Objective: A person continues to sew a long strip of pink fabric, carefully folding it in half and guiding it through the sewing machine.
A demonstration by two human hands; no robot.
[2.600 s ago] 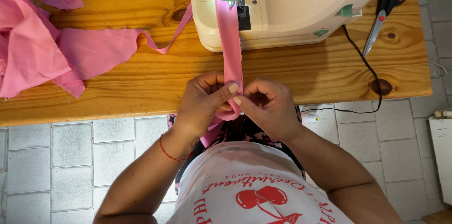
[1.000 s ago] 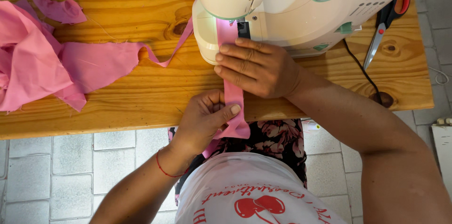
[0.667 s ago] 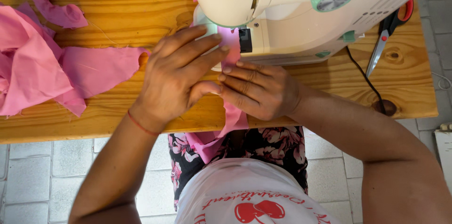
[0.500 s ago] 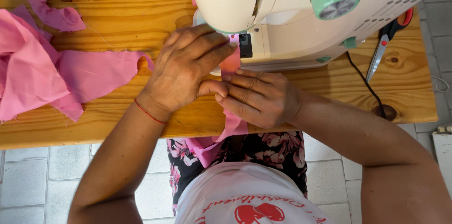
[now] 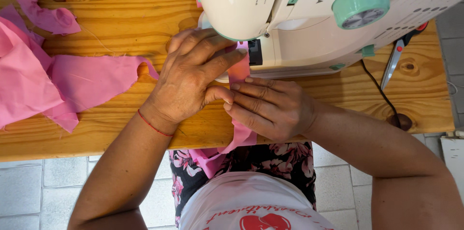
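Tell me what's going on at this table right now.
A person sits at a wooden table with both hands flat on a narrow pink fabric strip that runs under the head of a cream sewing machine. The left hand presses beside the needle area; the right hand holds the strip nearer the table edge. Pink fabric pieces lie to the left, scissors to the right.

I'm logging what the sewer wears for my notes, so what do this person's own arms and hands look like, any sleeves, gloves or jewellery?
Both forearms are bare, with no sleeves reaching them and no gloves. The left hand has a thin red string bracelet around its wrist. The right hand shows no bracelet or watch. No rings are visible on either hand.
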